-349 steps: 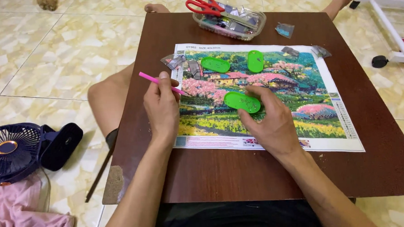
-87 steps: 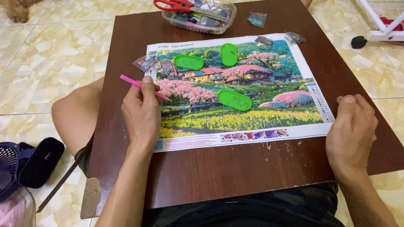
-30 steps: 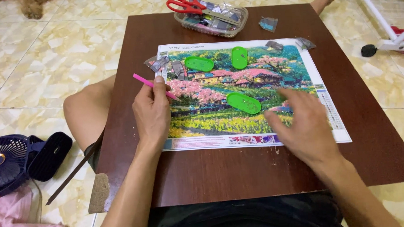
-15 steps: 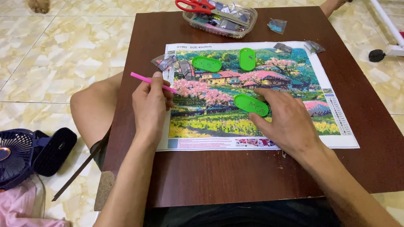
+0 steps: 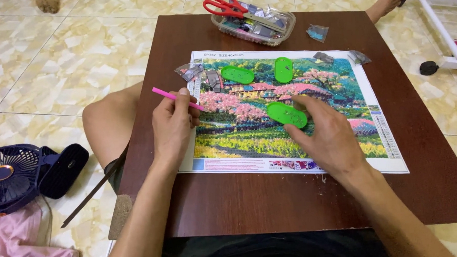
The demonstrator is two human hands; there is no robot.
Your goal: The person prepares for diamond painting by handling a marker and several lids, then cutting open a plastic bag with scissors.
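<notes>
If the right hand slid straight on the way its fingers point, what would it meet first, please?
The right hand already touches the nearest green oval tray; it would likely push that first, across the picture.

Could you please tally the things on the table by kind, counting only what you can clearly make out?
Green oval trays: 3
Pink pen, held in the left hand: 1
Red scissors: 1
Clear plastic box: 1
Diamond-painting canvas: 1
Loose small packets: 5, roughly
Total: 12
</notes>
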